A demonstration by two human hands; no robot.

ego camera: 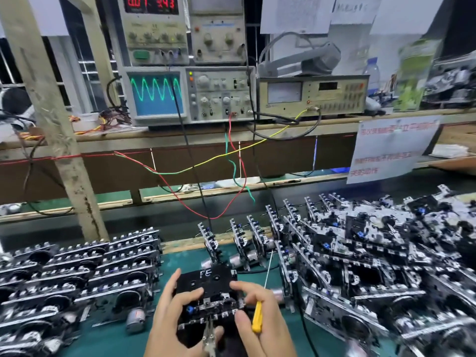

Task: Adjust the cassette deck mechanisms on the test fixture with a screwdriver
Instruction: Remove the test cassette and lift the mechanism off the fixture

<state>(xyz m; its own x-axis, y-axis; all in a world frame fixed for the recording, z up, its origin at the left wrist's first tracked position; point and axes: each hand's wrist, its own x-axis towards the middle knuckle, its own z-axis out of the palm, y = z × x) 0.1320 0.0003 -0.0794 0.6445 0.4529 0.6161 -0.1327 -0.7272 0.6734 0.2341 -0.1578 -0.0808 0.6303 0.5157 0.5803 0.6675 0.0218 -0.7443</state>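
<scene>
At lower centre, both hands grip a black, boxy cassette deck mechanism (208,297) on the green table (116,338): left hand (172,313) curled around its side, right hand (257,310) also pinching a yellow-handled screwdriver (260,302), thin steel shaft pointing up and away. Beyond, an oscilloscope (189,95) glows.

head view | looks forward-down | close over bench (180,338)

glossy yellow plastic screwdriver handle (257,316), shiny metal mechanisms (360,253)
</scene>
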